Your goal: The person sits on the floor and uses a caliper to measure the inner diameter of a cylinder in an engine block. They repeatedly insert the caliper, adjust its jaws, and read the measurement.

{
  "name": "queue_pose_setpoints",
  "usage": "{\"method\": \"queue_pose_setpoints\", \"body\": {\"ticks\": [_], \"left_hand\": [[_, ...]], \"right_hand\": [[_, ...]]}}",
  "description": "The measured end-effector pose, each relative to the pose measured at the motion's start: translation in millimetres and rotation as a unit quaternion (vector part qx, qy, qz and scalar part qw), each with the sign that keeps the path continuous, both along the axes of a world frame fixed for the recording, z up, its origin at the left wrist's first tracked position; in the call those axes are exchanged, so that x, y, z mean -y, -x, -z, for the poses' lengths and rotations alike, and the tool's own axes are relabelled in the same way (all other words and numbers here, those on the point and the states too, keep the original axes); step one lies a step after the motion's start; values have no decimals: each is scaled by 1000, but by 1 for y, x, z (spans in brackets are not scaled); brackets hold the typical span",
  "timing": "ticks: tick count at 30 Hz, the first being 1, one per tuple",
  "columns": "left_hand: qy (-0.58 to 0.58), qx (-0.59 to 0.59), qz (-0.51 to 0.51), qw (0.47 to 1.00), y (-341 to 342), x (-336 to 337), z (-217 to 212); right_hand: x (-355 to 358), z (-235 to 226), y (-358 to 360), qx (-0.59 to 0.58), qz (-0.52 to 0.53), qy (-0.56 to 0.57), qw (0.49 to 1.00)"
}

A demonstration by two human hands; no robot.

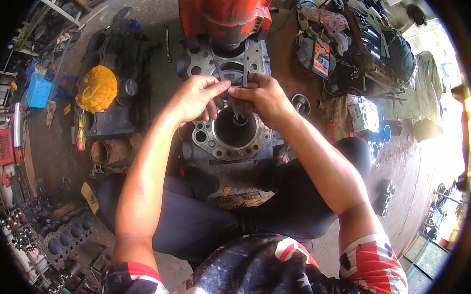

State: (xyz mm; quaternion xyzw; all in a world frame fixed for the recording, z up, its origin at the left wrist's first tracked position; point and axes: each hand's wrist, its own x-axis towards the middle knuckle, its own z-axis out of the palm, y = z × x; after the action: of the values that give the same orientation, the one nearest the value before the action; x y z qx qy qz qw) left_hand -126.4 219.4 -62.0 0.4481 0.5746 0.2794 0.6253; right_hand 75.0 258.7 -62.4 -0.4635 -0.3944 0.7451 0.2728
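My left grip [195, 96] and right grip [262, 97] both pinch a small dark part [237, 106], holding it steady directly over the open cylinder bore [235, 130] of the engine block [204, 143] between my knees.

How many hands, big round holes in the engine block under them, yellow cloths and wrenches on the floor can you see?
Hands: 2, left hand and right hand
Big round holes in the engine block: 2
Yellow cloth: 1
Wrench: 1
Total: 6
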Motion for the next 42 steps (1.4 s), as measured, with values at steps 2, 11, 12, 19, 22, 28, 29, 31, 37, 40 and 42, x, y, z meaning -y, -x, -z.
{"method": "queue_pose_setpoints", "body": {"ticks": [2,11,12,19,22,28,29,31,37,40,42], "left_hand": [[-4,1,-1,1000,0,1,0],[-1,5,1,1000,0,0,0],[-1,3,2,1000,0,0,-1],[3,3,4,1000,1,-1,2],[6,-1,8,1000,1,0,3],[6,2,5,1000,1,0,2],[3,2,3,1000,0,0,2],[4,1,3,1000,0,0,2],[0,4,3,1000,0,1,0],[4,0,4,1000,0,1,0],[4,0,6,1000,0,2,0]], "right_hand": [[1,-1,0,-2,0,10,1000],[0,-2,0,-2,0,15,1000],[-1,0,0,-3,6,17,1000],[-2,4,-1,2,-5,-3,1000],[0,3,0,-10,6,2,1000],[0,1,-1,-1,-3,8,1000],[-1,2,-1,0,-4,9,1000],[-1,3,-1,-2,-4,8,1000],[1,2,-1,-7,3,2,1000],[1,1,-1,-8,-1,6,1000],[2,2,0,-11,5,12,1000]]}}
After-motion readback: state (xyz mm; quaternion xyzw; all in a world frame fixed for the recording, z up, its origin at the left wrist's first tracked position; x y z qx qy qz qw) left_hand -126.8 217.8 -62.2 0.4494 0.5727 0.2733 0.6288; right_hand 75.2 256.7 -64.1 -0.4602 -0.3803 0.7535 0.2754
